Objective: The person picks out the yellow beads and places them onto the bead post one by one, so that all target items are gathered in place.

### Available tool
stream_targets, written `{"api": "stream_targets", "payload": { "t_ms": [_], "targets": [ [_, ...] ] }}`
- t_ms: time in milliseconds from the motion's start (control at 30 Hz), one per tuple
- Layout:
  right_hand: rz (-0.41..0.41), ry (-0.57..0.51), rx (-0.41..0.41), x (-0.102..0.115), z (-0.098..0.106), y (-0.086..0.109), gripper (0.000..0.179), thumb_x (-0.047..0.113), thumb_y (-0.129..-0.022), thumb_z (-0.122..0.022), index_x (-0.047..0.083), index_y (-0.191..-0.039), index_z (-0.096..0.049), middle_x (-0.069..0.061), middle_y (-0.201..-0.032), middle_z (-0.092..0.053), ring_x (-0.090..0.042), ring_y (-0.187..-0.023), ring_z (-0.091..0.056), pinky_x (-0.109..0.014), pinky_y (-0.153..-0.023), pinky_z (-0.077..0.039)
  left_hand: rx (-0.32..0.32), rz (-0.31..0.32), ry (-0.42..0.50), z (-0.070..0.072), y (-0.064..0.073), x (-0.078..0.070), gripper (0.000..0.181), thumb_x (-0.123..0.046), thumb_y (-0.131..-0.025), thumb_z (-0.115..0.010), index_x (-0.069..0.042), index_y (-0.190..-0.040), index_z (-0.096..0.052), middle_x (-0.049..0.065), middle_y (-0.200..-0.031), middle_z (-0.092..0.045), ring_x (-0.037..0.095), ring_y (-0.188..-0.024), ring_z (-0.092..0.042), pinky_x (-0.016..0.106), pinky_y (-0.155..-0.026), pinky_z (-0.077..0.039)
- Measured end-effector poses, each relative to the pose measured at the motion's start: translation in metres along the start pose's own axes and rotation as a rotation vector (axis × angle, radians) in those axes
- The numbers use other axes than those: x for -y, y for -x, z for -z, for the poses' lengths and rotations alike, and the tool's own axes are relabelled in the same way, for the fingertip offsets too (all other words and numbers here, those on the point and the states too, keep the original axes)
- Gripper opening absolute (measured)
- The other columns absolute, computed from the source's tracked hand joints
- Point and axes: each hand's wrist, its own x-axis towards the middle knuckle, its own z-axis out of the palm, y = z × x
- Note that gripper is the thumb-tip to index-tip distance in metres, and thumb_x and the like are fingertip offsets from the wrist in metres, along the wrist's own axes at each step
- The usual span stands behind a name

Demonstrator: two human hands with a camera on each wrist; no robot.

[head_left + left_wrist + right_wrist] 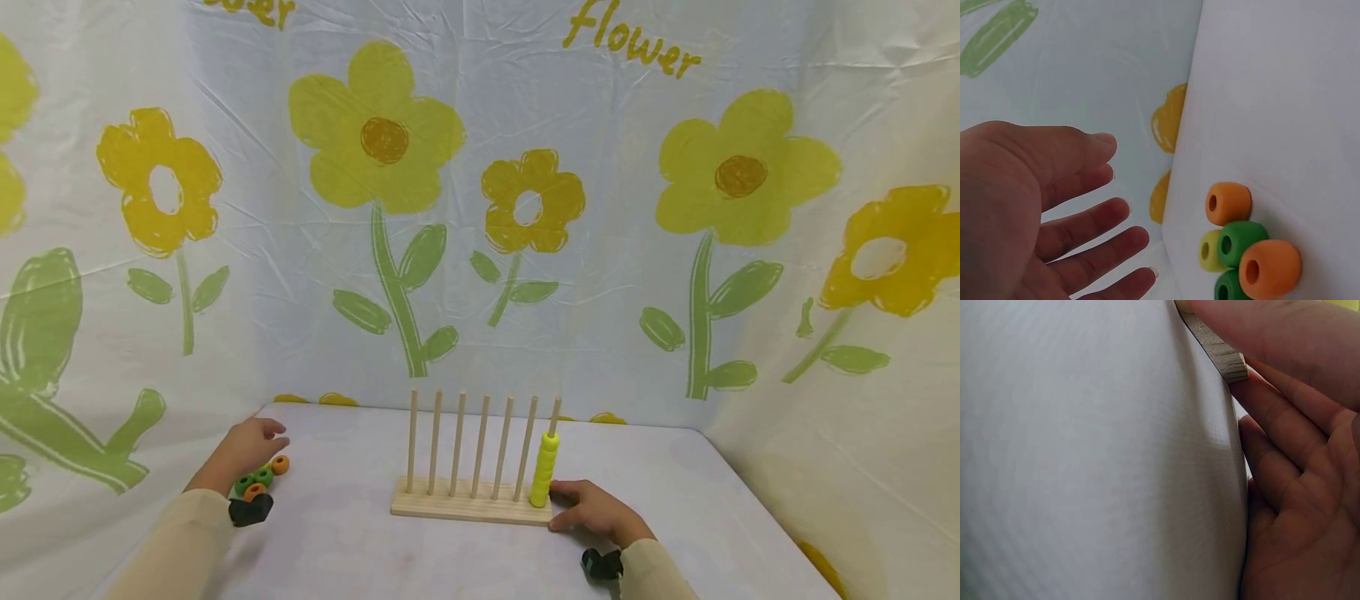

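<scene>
A wooden peg rack with several upright rods stands on the table. Its rightmost rod carries a stack of yellow beads, with the rod's tip showing above; the other rods are bare. My right hand holds the right end of the rack's base, thumb at the front corner and fingers behind; the base's end shows between them in the right wrist view. Over at the left, my left hand hovers by loose beads with fingers spread and nothing in it. Those include an orange bead, a green bead and a yellow bead.
A white cloth covers the table. Behind and beside it hangs a white curtain printed with yellow flowers. Black straps sit on both wrists. The loose beads lie bunched near the table's left edge.
</scene>
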Motion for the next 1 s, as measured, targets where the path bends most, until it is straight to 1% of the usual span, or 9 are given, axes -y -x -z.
{"api": "stream_targets", "payload": {
  "t_ms": [100, 200, 333, 533, 667, 733, 833, 900, 1000],
  "targets": [
    [0.003, -0.002, 0.007, -0.001, 0.001, 0.0, 0.073, 0.024, -0.069, -0.085, 0.007, -0.135, -0.058, -0.021, -0.146, -0.046, -0.046, -0.14, -0.032, -0.07, -0.11, -0.019, 0.011, 0.042, -0.003, -0.003, -0.002, 0.005, 0.046, -0.025, -0.095, -0.059, 0.009, -0.126, -0.055, 0.036, -0.124, -0.052, 0.044, -0.105, -0.057, 0.053, -0.087, -0.052],
    [0.004, 0.0, 0.011, -0.001, 0.001, -0.001, 0.073, 0.025, -0.07, -0.085, 0.007, -0.135, -0.058, -0.021, -0.146, -0.046, -0.045, -0.139, -0.033, -0.07, -0.11, -0.02, 0.019, 0.06, -0.004, -0.005, -0.005, 0.01, 0.046, -0.023, -0.095, -0.059, 0.01, -0.127, -0.054, 0.036, -0.124, -0.051, 0.043, -0.103, -0.057, 0.054, -0.088, -0.052],
    [-0.001, -0.003, 0.004, -0.001, 0.002, -0.001, 0.073, 0.024, -0.069, -0.085, 0.007, -0.135, -0.057, -0.02, -0.146, -0.047, -0.045, -0.139, -0.033, -0.07, -0.11, -0.02, 0.021, 0.068, -0.005, -0.008, -0.008, 0.015, 0.044, -0.021, -0.095, -0.058, 0.011, -0.125, -0.055, 0.038, -0.123, -0.051, 0.043, -0.102, -0.058, 0.054, -0.088, -0.051],
    [-0.011, -0.007, -0.009, 0.0, 0.002, 0.001, 0.074, 0.023, -0.068, -0.086, 0.006, -0.134, -0.058, -0.021, -0.145, -0.048, -0.046, -0.139, -0.033, -0.069, -0.11, -0.02, 0.021, 0.055, -0.023, -0.013, -0.009, 0.024, 0.039, -0.018, -0.094, -0.059, 0.013, -0.119, -0.057, 0.037, -0.117, -0.055, 0.04, -0.096, -0.061, 0.054, -0.085, -0.052],
    [-0.005, -0.005, -0.007, 0.0, 0.001, 0.001, 0.074, 0.023, -0.068, -0.085, 0.006, -0.134, -0.058, -0.021, -0.145, -0.048, -0.046, -0.139, -0.034, -0.069, -0.11, -0.02, 0.025, 0.074, -0.006, -0.015, -0.009, 0.026, 0.037, -0.015, -0.094, -0.057, 0.013, -0.118, -0.056, 0.036, -0.114, -0.057, 0.037, -0.093, -0.061, 0.053, -0.085, -0.052],
    [0.0, -0.004, -0.006, -0.001, 0.002, 0.001, 0.074, 0.023, -0.068, -0.085, 0.005, -0.134, -0.058, -0.021, -0.144, -0.048, -0.046, -0.139, -0.034, -0.069, -0.11, -0.02, 0.031, 0.094, 0.004, -0.016, -0.008, 0.025, 0.037, -0.014, -0.095, -0.057, 0.013, -0.119, -0.056, 0.035, -0.114, -0.058, 0.035, -0.091, -0.061, 0.053, -0.085, -0.052],
    [0.01, -0.005, 0.0, -0.001, 0.002, 0.001, 0.073, 0.023, -0.068, -0.085, 0.005, -0.134, -0.058, -0.021, -0.144, -0.048, -0.046, -0.138, -0.034, -0.069, -0.11, -0.02, 0.028, 0.102, 0.01, -0.019, -0.007, 0.028, 0.036, -0.013, -0.094, -0.056, 0.014, -0.118, -0.055, 0.033, -0.109, -0.06, 0.031, -0.085, -0.059, 0.049, -0.081, -0.054],
    [0.018, -0.008, 0.0, -0.001, 0.001, 0.001, 0.073, 0.023, -0.068, -0.086, 0.005, -0.134, -0.058, -0.021, -0.144, -0.048, -0.046, -0.138, -0.034, -0.069, -0.11, -0.02, 0.031, 0.119, 0.045, -0.022, -0.006, 0.03, 0.036, -0.011, -0.094, -0.055, 0.015, -0.119, -0.054, 0.03, -0.105, -0.06, 0.028, -0.081, -0.057, 0.044, -0.073, -0.056],
    [0.018, -0.014, -0.003, 0.0, 0.0, 0.001, 0.073, 0.023, -0.068, -0.086, 0.004, -0.133, -0.058, -0.021, -0.144, -0.048, -0.046, -0.138, -0.034, -0.07, -0.11, -0.019, 0.03, 0.139, 0.094, -0.026, -0.006, 0.034, 0.037, -0.01, -0.094, -0.053, 0.016, -0.121, -0.051, 0.028, -0.099, -0.06, 0.026, -0.077, -0.056, 0.036, -0.061, -0.057]
  ]
}}
